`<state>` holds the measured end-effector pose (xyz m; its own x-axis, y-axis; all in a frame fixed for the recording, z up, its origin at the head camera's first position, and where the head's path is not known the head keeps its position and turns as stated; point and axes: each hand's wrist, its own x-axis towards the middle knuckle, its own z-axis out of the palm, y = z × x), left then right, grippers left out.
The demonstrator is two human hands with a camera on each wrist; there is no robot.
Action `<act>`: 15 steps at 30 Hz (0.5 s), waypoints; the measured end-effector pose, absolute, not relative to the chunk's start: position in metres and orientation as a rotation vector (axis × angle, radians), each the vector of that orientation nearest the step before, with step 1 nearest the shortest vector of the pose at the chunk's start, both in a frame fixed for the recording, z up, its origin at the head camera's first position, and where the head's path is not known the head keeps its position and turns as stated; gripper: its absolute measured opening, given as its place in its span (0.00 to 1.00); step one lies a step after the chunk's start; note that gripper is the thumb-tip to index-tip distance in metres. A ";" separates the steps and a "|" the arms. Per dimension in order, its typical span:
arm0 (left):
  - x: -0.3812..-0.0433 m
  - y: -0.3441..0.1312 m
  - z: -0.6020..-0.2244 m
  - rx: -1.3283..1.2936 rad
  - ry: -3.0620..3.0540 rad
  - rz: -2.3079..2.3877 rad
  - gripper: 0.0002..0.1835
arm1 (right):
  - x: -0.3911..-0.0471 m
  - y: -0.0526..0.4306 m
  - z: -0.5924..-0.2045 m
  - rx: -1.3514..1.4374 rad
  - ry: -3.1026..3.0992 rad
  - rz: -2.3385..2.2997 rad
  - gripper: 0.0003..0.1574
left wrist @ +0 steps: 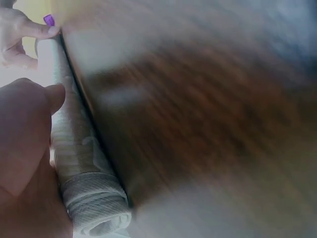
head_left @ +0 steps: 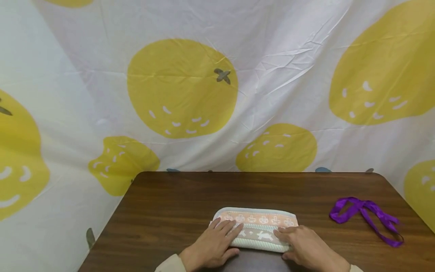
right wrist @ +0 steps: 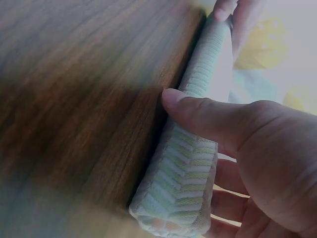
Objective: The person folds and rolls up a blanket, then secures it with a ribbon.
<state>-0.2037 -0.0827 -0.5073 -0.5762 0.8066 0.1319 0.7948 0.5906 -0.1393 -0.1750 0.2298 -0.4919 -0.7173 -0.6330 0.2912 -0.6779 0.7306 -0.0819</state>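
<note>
A patterned towel lies partly rolled on the table, with white flowers on a peach band and a white rabbit on a greyish band. The near part forms a thick roll, whose spiral end shows in the left wrist view. My left hand holds the left end, fingers over the top and thumb at the near side. At the right end my right hand grips the roll. In the right wrist view its thumb lies across the green-and-white ribbed side, with fingers behind.
A purple ribbon lies loosely looped on the right of the dark wooden table. Behind the table hangs a white cloth printed with yellow fruit. The table's far edge runs along this cloth.
</note>
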 end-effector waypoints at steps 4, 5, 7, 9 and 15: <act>-0.204 -0.083 -0.506 -1.343 -2.645 0.090 0.34 | -0.174 0.229 -0.491 1.009 -2.749 0.258 0.37; -0.204 -0.082 -0.505 -1.345 -2.647 0.090 0.34 | -0.174 0.229 -0.491 1.006 -2.759 0.254 0.37; -0.204 -0.082 -0.504 -1.347 -2.651 0.085 0.34 | -0.174 0.229 -0.491 1.004 -2.751 0.243 0.37; -0.204 -0.083 -0.504 -1.351 -2.647 0.072 0.35 | -0.173 0.228 -0.492 1.003 -2.731 0.235 0.36; -0.204 -0.084 -0.503 -1.370 -2.651 -0.010 0.36 | -0.174 0.229 -0.493 1.025 -2.647 0.259 0.31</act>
<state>-0.2041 -0.0844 -0.5033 -0.5685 0.8103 0.1425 0.8113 0.5808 -0.0663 -0.1739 0.2294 -0.4931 -0.7048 -0.6278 0.3304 -0.6799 0.7307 -0.0620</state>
